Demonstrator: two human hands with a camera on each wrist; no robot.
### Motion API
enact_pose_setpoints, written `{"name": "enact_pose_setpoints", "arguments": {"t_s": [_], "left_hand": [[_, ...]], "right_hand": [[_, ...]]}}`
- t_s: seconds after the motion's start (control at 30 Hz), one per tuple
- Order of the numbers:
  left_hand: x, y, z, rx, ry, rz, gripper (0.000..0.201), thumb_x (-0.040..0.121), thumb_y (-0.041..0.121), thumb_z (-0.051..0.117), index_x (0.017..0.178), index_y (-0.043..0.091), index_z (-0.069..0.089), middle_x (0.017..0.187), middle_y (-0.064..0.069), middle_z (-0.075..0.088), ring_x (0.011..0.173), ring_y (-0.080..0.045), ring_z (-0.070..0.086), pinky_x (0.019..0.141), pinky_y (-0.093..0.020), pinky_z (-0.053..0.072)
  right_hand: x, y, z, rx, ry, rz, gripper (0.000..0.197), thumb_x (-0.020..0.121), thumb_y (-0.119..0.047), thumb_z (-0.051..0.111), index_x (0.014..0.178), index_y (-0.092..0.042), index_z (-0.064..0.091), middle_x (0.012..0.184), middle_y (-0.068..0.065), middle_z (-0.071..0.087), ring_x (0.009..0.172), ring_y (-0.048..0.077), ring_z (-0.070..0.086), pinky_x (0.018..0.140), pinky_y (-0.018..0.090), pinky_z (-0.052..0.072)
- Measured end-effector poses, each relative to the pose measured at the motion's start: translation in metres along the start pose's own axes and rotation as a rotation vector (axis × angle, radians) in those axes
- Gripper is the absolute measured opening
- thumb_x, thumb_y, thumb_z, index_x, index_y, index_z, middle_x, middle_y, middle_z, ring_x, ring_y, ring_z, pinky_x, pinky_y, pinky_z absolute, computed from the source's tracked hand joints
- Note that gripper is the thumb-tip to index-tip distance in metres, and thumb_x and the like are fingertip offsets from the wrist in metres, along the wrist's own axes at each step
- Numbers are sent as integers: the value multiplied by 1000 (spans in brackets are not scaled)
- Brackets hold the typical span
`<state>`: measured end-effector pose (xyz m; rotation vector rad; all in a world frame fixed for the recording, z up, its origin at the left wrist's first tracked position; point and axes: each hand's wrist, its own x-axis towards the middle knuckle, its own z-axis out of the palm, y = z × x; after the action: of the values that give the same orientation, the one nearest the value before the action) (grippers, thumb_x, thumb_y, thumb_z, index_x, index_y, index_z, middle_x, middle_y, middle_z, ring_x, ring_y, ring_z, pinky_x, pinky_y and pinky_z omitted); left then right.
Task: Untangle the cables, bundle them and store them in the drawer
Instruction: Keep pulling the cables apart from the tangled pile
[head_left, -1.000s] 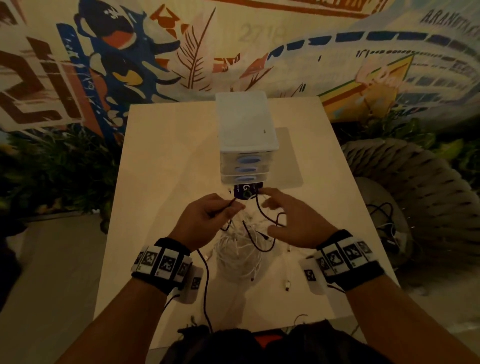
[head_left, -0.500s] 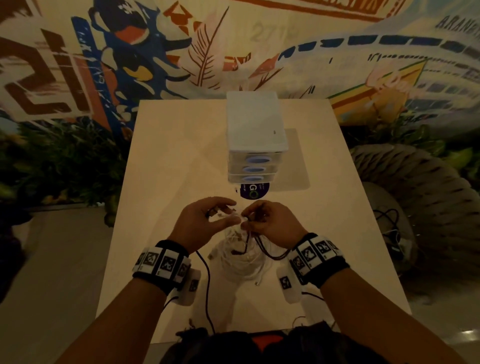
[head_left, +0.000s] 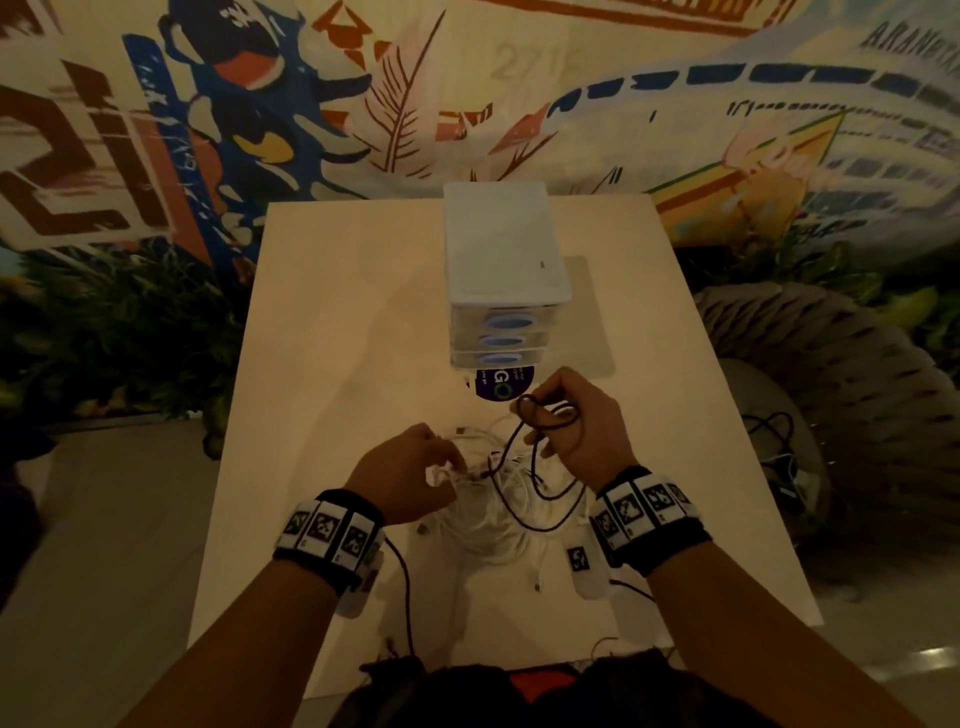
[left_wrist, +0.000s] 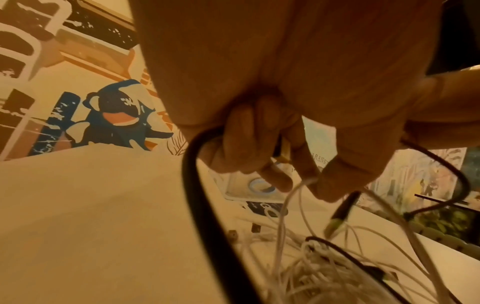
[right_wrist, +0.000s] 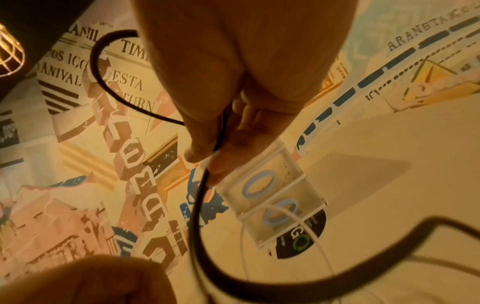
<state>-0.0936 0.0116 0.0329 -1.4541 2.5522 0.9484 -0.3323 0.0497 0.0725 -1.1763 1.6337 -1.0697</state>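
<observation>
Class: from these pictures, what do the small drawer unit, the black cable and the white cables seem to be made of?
Drawer unit: seemingly plastic, with see-through drawer fronts, a glossy white top and blue handles.
Black cable: matte, possibly braided or rubber-sheathed; it bends in loose loops.
White cables: thin and smooth, probably plastic-sheathed; they lie limp and tangled.

A pale table (head_left: 322, 395) carries everything. Just beyond the right hand (head_left: 582, 426) stands a small white drawer unit (head_left: 501, 249) with three closed drawers, on a thin grey mat (head_left: 592, 317). A dark round sticker (head_left: 501, 384) lies at the unit's foot, next to the right hand's fingertips. Between and below the left hand (head_left: 405, 473) and the right hand lies a heap of white cables (head_left: 488, 525), with a black cable (head_left: 524, 514) looping across it.
</observation>
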Motion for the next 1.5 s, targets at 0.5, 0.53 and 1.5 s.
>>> {"name": "enact_pose_setpoints", "arguments": {"t_s": [0.5,0.53,1.5], "left_hand": [[-5,42,-32,-304,170,130,26,103,39,48,98,24,68,81,11,61,72,-8,56,69,-32,43],[-5,38,-35,-372,222,76,25,102,39,46,93,25,65,83,9,62,76,-12,57,71,-34,44],[-20,61,-41,-352,298,60,35,105,48,34,105,25,60,70,9,55,72,-20,59,62,-32,40]], "right_hand": [[-6,-36,7,23,-185,-206,27,84,-14,81,108,-15,67,99,-2,75,59,11,68,59,30,57],[-4,-31,0,-28,-186,-197,30,84,-15,81,110,-18,66,99,-3,74,67,11,71,64,30,58],[-6,-52,-12,89,-368,-122,33,86,-17,78,116,-23,64,105,5,74,102,17,71,90,32,58]]}}
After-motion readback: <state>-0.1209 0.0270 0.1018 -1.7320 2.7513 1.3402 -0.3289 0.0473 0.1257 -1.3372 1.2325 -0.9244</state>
